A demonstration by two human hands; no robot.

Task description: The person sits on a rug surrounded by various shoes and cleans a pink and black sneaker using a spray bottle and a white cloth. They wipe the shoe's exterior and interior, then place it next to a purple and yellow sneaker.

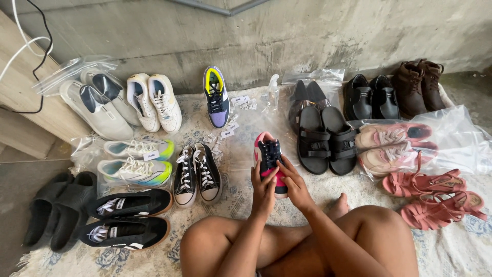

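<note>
Seated cross-legged on a patterned rug (451, 246), with shoes laid out in pairs all around. Both hands up front on one pink and black sneaker (268, 154), held toe-up above the rug, just ahead of the knees and between the black-and-white canvas sneakers (197, 174) and the black sandals (328, 138).

Left hand (263, 187) wrapped round the near side of the sneaker, fingers closed on it, thumb up toward the laces. Right hand (296, 185) clasped on the other side, fingers curled against the heel end and the pink sole. Neither hand spread — both gripping.

Judging by the grip, in the middle of checking or adjusting this single sneaker, at the lace area. No mate to it in plain sight close by. Further work on the laces probably calls for one hand to steady the heel while the other frees a thumb and forefinger to pinch.

Small paper tags (225, 132) scattered just beyond, near a lone yellow and purple sneaker (216, 97); red sandals (435, 197) off to the right — well apart from the hands.
</note>
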